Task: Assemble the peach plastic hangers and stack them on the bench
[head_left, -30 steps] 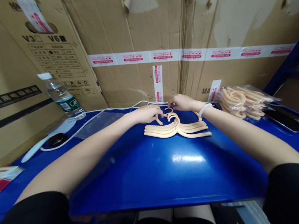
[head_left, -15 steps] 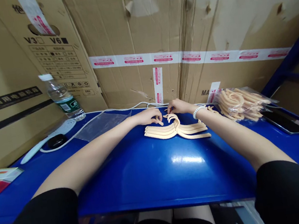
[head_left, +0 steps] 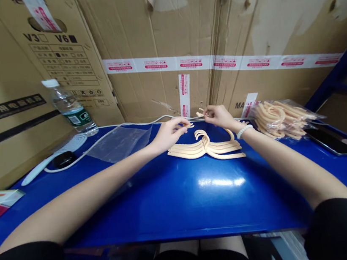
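My left hand (head_left: pixel 168 135) is above the blue table, left of a stack of beige plastic hangers (head_left: pixel 191 149). Its thumb and forefinger come together at a small beige hanger piece (head_left: pixel 191 125), mostly hidden behind the fingertips. Behind the stack, my right hand (head_left: pixel 219 116), with a beaded bracelet at the wrist, pinches another beige hanger part (head_left: pixel 200 112). Only the curved ends of that part show. The stacked hangers lie flat with their hooks towards the back, arms spread both ways. Another curved beige piece is partly hidden under my right wrist.
A clear bag of beige hanger parts (head_left: pixel 282 117) lies at right, beside a phone (head_left: pixel 331 141). At left are a water bottle (head_left: pixel 73 111), a hairbrush (head_left: pixel 55 157), a black object (head_left: pixel 65 159) and a plastic sheet (head_left: pixel 117 143). Cardboard (head_left: pixel 143 93) stands along the back.
My right hand has risen and moved slightly right, lifting a hanger part from the table. My left hand has turned and shifted a little left; the piece hanging below its fingers no longer shows there.
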A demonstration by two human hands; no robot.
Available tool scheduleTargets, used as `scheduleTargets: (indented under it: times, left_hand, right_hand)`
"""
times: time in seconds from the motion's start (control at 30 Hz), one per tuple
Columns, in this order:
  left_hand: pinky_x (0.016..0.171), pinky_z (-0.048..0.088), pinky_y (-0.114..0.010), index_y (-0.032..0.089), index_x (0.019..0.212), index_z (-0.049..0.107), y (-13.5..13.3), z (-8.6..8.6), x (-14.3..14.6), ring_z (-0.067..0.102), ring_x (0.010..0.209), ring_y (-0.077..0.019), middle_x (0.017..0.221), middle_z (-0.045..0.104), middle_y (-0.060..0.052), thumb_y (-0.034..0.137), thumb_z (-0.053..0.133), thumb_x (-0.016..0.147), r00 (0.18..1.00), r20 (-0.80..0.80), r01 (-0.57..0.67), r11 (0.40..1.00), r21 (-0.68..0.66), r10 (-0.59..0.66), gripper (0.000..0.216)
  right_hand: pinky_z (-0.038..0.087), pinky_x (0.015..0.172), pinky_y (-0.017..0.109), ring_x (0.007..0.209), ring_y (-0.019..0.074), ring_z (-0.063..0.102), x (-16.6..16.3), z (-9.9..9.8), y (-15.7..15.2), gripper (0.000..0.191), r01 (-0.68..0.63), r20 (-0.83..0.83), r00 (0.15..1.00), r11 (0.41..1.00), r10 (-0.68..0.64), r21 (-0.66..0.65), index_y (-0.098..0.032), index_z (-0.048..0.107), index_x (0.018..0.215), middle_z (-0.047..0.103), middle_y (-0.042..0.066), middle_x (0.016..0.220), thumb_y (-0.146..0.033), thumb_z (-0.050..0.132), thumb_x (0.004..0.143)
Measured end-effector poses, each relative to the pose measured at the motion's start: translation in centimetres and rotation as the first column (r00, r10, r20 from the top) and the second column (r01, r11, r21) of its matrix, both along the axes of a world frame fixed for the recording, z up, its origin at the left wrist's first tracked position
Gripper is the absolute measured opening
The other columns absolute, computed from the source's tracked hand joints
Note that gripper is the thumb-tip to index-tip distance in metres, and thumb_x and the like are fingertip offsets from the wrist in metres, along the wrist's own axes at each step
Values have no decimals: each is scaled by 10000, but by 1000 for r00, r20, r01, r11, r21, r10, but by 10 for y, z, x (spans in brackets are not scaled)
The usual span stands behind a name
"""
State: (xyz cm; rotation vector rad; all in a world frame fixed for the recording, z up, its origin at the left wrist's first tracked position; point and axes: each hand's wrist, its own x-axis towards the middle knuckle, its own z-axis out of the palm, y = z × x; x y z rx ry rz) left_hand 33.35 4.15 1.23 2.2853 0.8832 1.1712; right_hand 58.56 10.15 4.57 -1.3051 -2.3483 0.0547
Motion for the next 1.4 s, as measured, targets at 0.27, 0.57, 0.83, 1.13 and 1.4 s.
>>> scheduleTargets:
  times: [0.27, 0.57, 0.83, 1.13, 1.4]
  left_hand:
    - [897, 590, -361, 165, 863, 725, -73, -20, 21, 692, 1037, -228, 1071, 726, -96, 331, 727, 846, 897, 440, 107, 942, -317, 46, 167]
    - [790, 581, -312, 188, 781, 542, -85, -36, 24, 647, 815, -150, 833, 598, 3, 229, 776, 780, 877, 473, 186, 846, -500, 87, 237]
    - [640, 546, -226, 211, 768, 423, -89, -38, 25, 528, 650, -77, 790, 459, 55, 196, 835, 722, 851, 510, 136, 890, -435, 120, 415]
    - [842, 619, -344, 249, 1066, 491, -86, -42, 25, 712, 950, -192, 983, 664, -8, 187, 841, 693, 822, 546, 203, 811, -549, 163, 514]
    - [798, 597, -360, 205, 750, 565, -86, -35, 23, 694, 831, -194, 819, 675, -10, 255, 772, 781, 905, 412, 129, 854, -504, 107, 215]
  right_hand:
    - [462, 463, 243, 469, 171, 650, 7, -11, -101, 324, -134, -742, 669, 975, -43, -177, -196, 618, 908, 650, -7, 543, -508, 701, 884]
    - [506, 480, 251, 626, 185, 726, -11, -35, -154, 267, -416, -858, 446, 790, -255, -451, -200, 702, 974, 757, 73, 929, -437, 750, 861]
    - [522, 511, 222, 717, 157, 694, -11, -48, -158, 365, -378, -816, 419, 741, -397, -555, -214, 688, 979, 737, 44, 934, -306, 904, 699]
    - [608, 739, 276, 811, 152, 706, -9, -54, -156, 434, -421, -834, 380, 727, -400, -542, -229, 673, 1012, 730, 26, 982, -252, 924, 659]
    - [589, 774, 323, 806, 172, 701, -8, -52, -154, 660, -400, -848, 340, 754, -406, -522, -289, 540, 1183, 732, -8, 892, -245, 925, 649]
